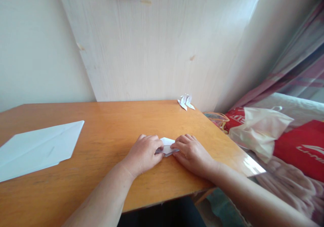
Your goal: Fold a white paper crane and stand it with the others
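A small piece of folded white paper (167,147) lies low over the wooden table, between my two hands. My left hand (146,152) pinches its left end, with the thumb below and the fingers curled over the top. At the opposite end, my right hand (192,152) grips the paper between thumb and fingers. Creases and a pointed upper edge show in the middle of the paper; both its ends are hidden under my fingers.
White sheets (43,149) lie stacked on the left of the table (113,119). Folded paper figures (186,102) stand at the far right corner by the wall panel. Past the right edge are a white plastic bag (260,129), a red bag (301,149) and a pinkish blanket (291,183).
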`<state>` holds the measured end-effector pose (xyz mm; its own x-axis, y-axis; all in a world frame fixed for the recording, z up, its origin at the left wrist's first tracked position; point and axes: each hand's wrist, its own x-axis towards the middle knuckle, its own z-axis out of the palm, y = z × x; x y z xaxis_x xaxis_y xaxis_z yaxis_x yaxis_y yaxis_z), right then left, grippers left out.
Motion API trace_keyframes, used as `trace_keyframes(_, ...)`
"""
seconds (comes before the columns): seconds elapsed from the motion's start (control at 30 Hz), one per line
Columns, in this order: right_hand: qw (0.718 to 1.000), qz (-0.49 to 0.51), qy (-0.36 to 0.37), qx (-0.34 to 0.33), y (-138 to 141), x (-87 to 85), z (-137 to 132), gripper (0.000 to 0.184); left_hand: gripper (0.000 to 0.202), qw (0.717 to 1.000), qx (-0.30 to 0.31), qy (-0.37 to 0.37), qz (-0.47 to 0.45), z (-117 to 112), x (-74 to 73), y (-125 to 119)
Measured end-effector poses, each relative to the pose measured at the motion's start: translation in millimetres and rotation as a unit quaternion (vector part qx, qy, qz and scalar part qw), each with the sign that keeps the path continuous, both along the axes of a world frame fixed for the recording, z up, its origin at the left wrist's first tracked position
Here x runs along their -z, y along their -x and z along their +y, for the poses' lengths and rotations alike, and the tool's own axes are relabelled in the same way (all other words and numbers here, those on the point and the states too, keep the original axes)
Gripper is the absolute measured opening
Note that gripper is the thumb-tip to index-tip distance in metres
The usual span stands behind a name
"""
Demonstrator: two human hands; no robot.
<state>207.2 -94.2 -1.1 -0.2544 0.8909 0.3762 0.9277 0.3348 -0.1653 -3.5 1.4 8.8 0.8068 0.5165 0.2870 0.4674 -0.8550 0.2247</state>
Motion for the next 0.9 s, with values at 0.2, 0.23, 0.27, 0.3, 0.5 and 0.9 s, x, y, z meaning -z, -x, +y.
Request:
trace_keyframes(0.2, 1.0, -0.012, 0.011, -0.025, 4, -2.7, 3, 0.015, 0.009, 1.0, 0.003, -0.007, 0.011, -2, -2.9, 0)
trace_keyframes(0.23, 0.999, -0.013, 0.014, -0.025, 4, -3.4, 3, 0.016, 0.009, 1.0, 0.005, -0.006, 0.012, -2, -3.2, 0)
trace_keyframes(0.27, 0.999, -0.014, 0.017, -0.025, 4, -4.0, 3, 0.016, 0.01, 1.0, 0.006, -0.004, 0.013, -2, -3.6, 1)
trace_keyframes(0.3, 0.999, -0.014, 0.021, -0.026, 4, -4.6, 4, 0.017, 0.011, 1.0, 0.006, -0.002, 0.015, -2, -4.0, 1)
trace_keyframes(0.5, 0.998, -0.006, 0.038, -0.046, 0, -6.0, 7, 0.02, 0.014, 1.0, -0.002, 0.013, 0.028, -2, -5.0, 1)
trace_keyframes(0.9, 0.997, 0.012, 0.051, -0.052, 0, -9.7, 10, 0.015, 0.016, 0.999, -0.01, 0.005, 0.031, -2, -3.4, 0)
